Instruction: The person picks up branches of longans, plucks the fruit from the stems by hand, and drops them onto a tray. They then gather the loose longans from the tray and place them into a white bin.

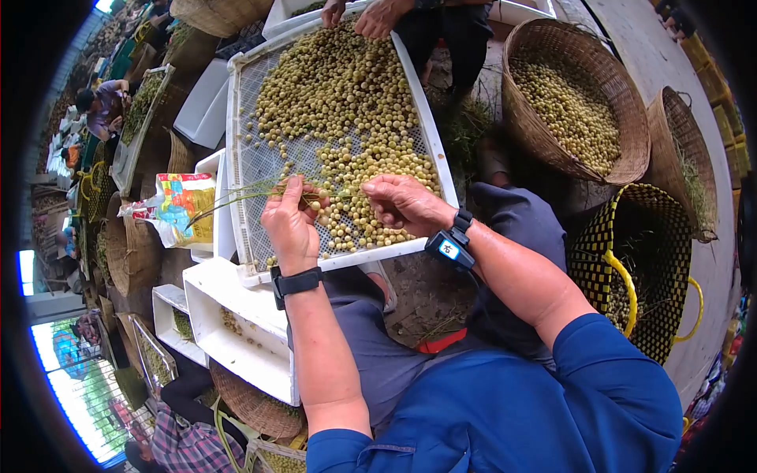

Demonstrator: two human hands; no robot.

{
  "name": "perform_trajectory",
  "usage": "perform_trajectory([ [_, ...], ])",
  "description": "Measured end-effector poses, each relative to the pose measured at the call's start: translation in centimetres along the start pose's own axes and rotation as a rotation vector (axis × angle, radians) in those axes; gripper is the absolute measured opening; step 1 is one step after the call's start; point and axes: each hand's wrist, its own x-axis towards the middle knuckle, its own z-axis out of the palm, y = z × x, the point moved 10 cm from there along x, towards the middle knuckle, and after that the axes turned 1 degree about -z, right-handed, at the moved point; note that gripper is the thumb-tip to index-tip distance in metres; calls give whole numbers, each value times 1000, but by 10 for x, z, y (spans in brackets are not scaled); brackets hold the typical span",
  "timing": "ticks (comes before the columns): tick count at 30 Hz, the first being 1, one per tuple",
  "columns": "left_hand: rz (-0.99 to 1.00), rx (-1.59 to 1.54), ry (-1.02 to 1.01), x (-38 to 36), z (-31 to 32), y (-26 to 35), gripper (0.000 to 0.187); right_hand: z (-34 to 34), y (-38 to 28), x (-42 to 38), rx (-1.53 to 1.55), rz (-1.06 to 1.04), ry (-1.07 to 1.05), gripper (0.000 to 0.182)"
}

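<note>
A white-rimmed mesh tray (276, 158) lies before me, heaped with small round yellow-green fruits (339, 94) that look like longans. My left hand (288, 221) is closed around a fruit sprig (244, 194) at the tray's near left; its thin green stems stick out leftward, and a few fruits show by the fingertips. Over the near right part of the fruit is my right hand (406, 206), its fingers curled in. Whatever those fingers hold, if anything, is hidden.
Another person's hands (378, 17) work at the tray's far end. A wicker basket (631, 134) of fruit and a black-yellow woven basket (587, 252) stand right. White foam boxes (236, 347) and a printed plastic bag (189, 209) lie left.
</note>
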Motion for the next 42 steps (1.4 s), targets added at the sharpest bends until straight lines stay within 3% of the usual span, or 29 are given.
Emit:
perform_trajectory([
  [12, 190, 61, 43, -15, 19, 10, 17, -42, 13, 15, 136, -21, 269, 26],
  [19, 156, -29, 65, -9, 5, 14, 17, -20, 17, 7, 165, 120, 49, 26],
  [21, 69, -109, 45, -5, 0, 7, 18, -21, 21, 7, 163, 139, 58, 26],
  [26, 71, -100, 61, -7, -2, 12, 21, -9, 20, 1, 212, 167, 37, 26],
  [28, 74, -99, 64, -7, -2, 14, 21, -3, 13, 4, 208, 94, -73, 24],
  [34, 129, -103, 120, -6, -14, 23, 22, -18, -17, 6, 336, -75, 16, 18],
  [36, 76, -106, 84, -7, -11, 21, 22, -23, -28, 1, 142, -127, 103, 20],
  [39, -85, -190, -19, 0, -3, -5, 21, -13, -11, 5, 177, -8, -21, 25],
  [42, -159, -196, -117, -4, 14, -18, 20, 3, -8, -9, 129, 57, 48, 25],
])
